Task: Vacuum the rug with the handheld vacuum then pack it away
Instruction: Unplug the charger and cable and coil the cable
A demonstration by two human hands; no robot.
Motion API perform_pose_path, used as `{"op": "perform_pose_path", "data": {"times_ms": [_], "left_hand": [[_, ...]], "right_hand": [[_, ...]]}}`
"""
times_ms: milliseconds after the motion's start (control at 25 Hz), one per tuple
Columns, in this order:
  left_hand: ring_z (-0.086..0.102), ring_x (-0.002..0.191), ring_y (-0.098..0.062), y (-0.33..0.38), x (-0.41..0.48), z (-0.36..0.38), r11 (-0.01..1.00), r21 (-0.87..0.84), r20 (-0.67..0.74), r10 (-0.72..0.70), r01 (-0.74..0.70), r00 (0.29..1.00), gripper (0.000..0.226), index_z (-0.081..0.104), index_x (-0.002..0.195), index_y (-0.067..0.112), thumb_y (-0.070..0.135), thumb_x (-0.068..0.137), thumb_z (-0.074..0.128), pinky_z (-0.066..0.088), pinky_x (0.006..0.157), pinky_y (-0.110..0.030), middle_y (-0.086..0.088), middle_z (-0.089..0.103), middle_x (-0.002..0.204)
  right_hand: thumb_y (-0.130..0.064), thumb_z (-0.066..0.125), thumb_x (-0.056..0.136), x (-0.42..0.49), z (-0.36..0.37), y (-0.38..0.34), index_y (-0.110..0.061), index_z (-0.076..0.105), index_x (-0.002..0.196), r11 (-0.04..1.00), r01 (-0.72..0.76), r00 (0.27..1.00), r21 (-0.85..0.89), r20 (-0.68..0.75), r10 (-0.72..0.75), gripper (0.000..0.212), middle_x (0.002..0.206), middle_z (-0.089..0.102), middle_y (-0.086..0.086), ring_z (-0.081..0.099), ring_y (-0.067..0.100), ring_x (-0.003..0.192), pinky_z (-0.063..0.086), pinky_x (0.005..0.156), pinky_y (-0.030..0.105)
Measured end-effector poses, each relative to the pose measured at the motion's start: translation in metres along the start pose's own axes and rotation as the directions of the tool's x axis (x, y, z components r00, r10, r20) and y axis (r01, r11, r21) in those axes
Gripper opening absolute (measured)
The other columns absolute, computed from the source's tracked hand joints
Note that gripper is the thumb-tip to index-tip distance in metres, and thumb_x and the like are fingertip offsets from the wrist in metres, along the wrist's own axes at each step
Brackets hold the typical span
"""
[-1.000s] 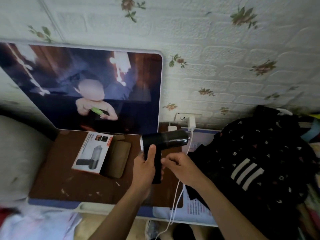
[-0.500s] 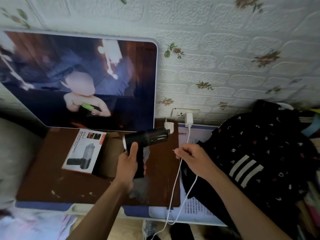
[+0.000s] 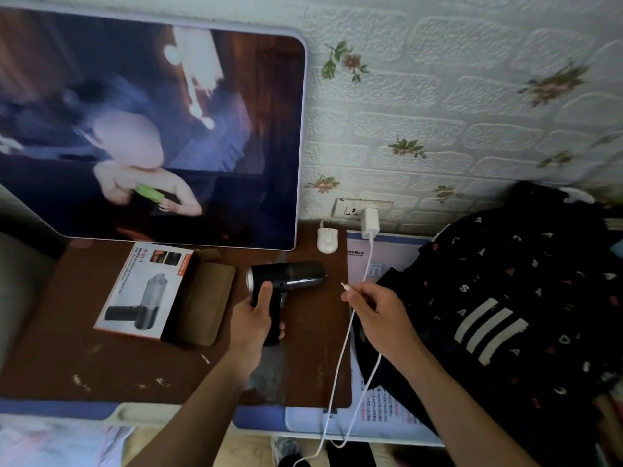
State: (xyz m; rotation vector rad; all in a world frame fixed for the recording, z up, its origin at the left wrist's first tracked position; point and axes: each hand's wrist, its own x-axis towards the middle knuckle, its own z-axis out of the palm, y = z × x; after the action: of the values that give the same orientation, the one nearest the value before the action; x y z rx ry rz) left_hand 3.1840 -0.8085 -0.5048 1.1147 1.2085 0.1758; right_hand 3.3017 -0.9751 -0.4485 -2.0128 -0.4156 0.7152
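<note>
My left hand grips the handle of the black handheld vacuum, held above the brown table with its barrel pointing right. My right hand pinches the plug end of a white charging cable, a short gap to the right of the vacuum's barrel. The cable runs from a white charger in the wall socket and loops down past the table's front edge. The vacuum's white product box lies open on the table, left of the vacuum, its brown flap folded out. No rug is in view.
A large framed photo leans against the flowered wall behind the brown table. A small white device sits near the socket. Dark clothing is piled at the right over a printed sheet. A grey cushion is at the left.
My right hand has pulled the cable plug away from the vacuum and moved right. My left hand has carried the vacuum left and a little down, toward the box.
</note>
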Motion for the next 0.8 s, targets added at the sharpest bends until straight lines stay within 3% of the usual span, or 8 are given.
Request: {"op": "perform_pose_path", "data": {"times_ms": [120, 240, 360, 440, 560, 640, 720, 800], "left_hand": [[0.057, 0.052, -0.035, -0.003, 0.015, 0.007, 0.991, 0.133, -0.095, 0.022, -0.009, 0.995, 0.060, 0.062, 0.071, 0.003, 0.062, 0.083, 0.058, 0.052, 0.055, -0.044, -0.020, 0.060, 0.060], [0.052, 0.052, -0.024, -0.003, 0.021, 0.008, 0.934, 0.351, -0.187, 0.133, -0.060, 0.973, 0.059, 0.059, 0.060, 0.005, 0.057, 0.087, 0.056, 0.042, 0.054, -0.034, -0.009, 0.055, 0.055], [0.056, 0.053, -0.024, -0.005, 0.022, 0.003, 0.866, 0.488, -0.204, 0.233, -0.108, 0.951, 0.051, 0.056, 0.059, 0.011, 0.053, 0.088, 0.058, 0.040, 0.050, -0.030, -0.003, 0.055, 0.053], [0.064, 0.069, -0.028, -0.009, 0.021, 0.001, 0.834, 0.530, -0.203, 0.298, -0.152, 0.933, 0.040, 0.058, 0.068, 0.014, 0.048, 0.089, 0.059, 0.040, 0.057, -0.030, 0.001, 0.060, 0.063], [0.067, 0.092, -0.028, -0.013, 0.016, -0.004, 0.842, 0.510, -0.220, 0.327, -0.177, 0.919, 0.033, 0.066, 0.099, 0.009, 0.041, 0.088, 0.063, 0.045, 0.072, -0.031, 0.000, 0.067, 0.089], [0.062, 0.101, -0.027, -0.010, 0.011, -0.005, 0.754, 0.619, -0.230, 0.443, -0.221, 0.867, 0.036, 0.062, 0.107, 0.012, 0.041, 0.087, 0.064, 0.047, 0.084, -0.040, -0.004, 0.066, 0.102], [0.054, 0.105, -0.018, -0.001, -0.002, 0.006, 0.638, 0.695, -0.145, 0.576, -0.331, 0.804, 0.031, 0.058, 0.112, 0.019, 0.038, 0.088, 0.062, 0.045, 0.091, -0.040, 0.001, 0.058, 0.110], [0.056, 0.098, -0.002, 0.016, -0.021, 0.029, 0.619, 0.589, 0.114, 0.573, -0.520, 0.812, 0.022, 0.058, 0.110, 0.027, 0.037, 0.091, 0.058, 0.048, 0.087, -0.028, 0.011, 0.059, 0.106]], "right_hand": [[-0.027, 0.057, 0.096, 0.000, 0.002, 0.002, -0.009, 0.070, 0.090, 1.000, -0.017, 1.000, 0.021, -0.021, 0.017, 0.023, 0.092, 0.064, 0.028, 0.060, 0.040, 0.082, 0.049, 0.069, 0.037], [-0.028, 0.058, 0.096, 0.003, 0.005, 0.000, -0.011, 0.070, 0.089, 0.998, -0.031, 1.000, 0.048, 0.003, 0.031, 0.022, 0.075, 0.058, 0.019, 0.053, 0.024, 0.066, 0.042, 0.064, 0.033], [-0.028, 0.059, 0.096, 0.006, 0.005, 0.000, -0.010, 0.069, 0.088, 0.996, -0.036, 0.999, 0.075, 0.020, 0.035, 0.022, 0.066, 0.048, 0.006, 0.046, 0.016, 0.061, 0.038, 0.059, 0.030], [-0.027, 0.059, 0.096, 0.007, 0.005, -0.001, -0.008, 0.069, 0.089, 0.996, -0.038, 0.999, 0.084, 0.021, 0.037, 0.022, 0.063, 0.044, 0.003, 0.043, 0.015, 0.058, 0.036, 0.056, 0.029], [-0.025, 0.059, 0.097, 0.011, 0.002, -0.003, -0.008, 0.068, 0.089, 0.985, -0.060, 0.998, 0.161, 0.037, 0.055, 0.020, 0.063, 0.045, 0.003, 0.044, 0.019, 0.059, 0.038, 0.057, 0.034], [-0.021, 0.058, 0.097, 0.015, 0.000, -0.008, -0.008, 0.069, 0.090, 0.970, -0.088, 0.996, 0.226, 0.018, 0.086, 0.018, 0.067, 0.053, 0.005, 0.053, 0.018, 0.064, 0.046, 0.063, 0.032], [-0.023, 0.061, 0.095, 0.020, 0.001, -0.011, -0.011, 0.072, 0.089, 0.970, -0.080, 0.996, 0.228, -0.012, 0.085, 0.017, 0.072, 0.061, 0.002, 0.059, 0.013, 0.070, 0.049, 0.071, 0.029], [-0.025, 0.063, 0.094, 0.024, 0.002, -0.015, -0.016, 0.074, 0.088, 0.974, -0.042, 0.998, 0.224, -0.026, 0.049, 0.015, 0.077, 0.067, 0.000, 0.063, 0.013, 0.076, 0.050, 0.076, 0.029]]}}
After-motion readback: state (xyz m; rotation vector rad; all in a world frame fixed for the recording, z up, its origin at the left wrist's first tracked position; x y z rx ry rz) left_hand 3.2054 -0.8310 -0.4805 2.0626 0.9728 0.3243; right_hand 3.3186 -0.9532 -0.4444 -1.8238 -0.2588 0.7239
